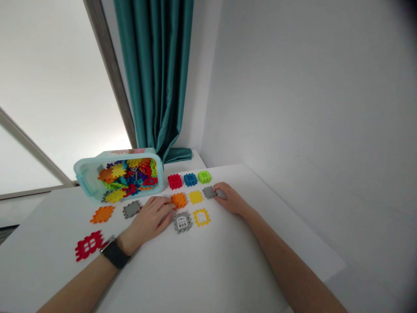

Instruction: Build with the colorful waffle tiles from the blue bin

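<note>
Small plastic waffle blocks lie in rows on a white table (pixel 211 269): red (pixel 175 181), blue (pixel 190 179) and green (pixel 204 176) at the back, then orange (pixel 179 200), yellow (pixel 196 196) and a small grey block (pixel 209 191). In front lie a grey window tile (pixel 183 222) and a yellow window tile (pixel 201 217). My left hand (pixel 150 221), with a dark watch on its wrist, rests fingers down, its tips touching the orange block. My right hand (pixel 230 199) has curled fingers pinching the small grey block's right edge.
A pale blue plastic tub (pixel 85 176) lies on its side at the back left, full of coloured blocks. Flat tiles lie in front of it: orange (pixel 102 214), grey (pixel 132 209) and red (pixel 88 245). A teal curtain (pixel 156 74) hangs in the corner by white walls.
</note>
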The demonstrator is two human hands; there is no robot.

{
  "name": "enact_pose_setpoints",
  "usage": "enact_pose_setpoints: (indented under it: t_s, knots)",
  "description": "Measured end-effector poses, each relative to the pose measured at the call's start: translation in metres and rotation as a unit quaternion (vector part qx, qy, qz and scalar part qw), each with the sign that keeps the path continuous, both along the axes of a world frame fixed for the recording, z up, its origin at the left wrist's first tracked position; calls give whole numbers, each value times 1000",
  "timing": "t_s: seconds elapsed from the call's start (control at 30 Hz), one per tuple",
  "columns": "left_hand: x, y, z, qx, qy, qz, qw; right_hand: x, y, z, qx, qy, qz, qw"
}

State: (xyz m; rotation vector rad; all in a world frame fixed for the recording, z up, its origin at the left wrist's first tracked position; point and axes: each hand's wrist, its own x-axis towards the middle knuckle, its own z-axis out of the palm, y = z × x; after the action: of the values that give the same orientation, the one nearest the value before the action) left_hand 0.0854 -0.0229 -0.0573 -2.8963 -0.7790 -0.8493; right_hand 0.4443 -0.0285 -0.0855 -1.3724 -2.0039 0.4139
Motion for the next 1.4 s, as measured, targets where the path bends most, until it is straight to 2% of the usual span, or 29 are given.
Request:
enact_pose_setpoints:
  t_s: [0.33, 0.53, 0.77, 1.03, 1.23, 1.4]
  knots:
    - [3, -3, 6, 1, -2, 1, 1000, -13, -9, 9, 48, -40, 2, 998]
    - [4, -5, 17, -3, 2, 8, 1000, -39, -18, 27, 100, -88, 39, 990]
    - [-6, -4, 26, -27, 32, 28, 999, -77, -25, 50, 125, -134, 87, 979]
    - [-48, -11, 33, -43, 42, 85, 995, -129, -22, 67, 148, -168, 164, 961]
    - [-89, -18, 36, -59, 45, 125, 989, -164, -19, 63, 161, -155, 190, 956]
    - [-118, -27, 31, -61, 50, 147, 986, -194, -18, 62, 154, -154, 214, 952]
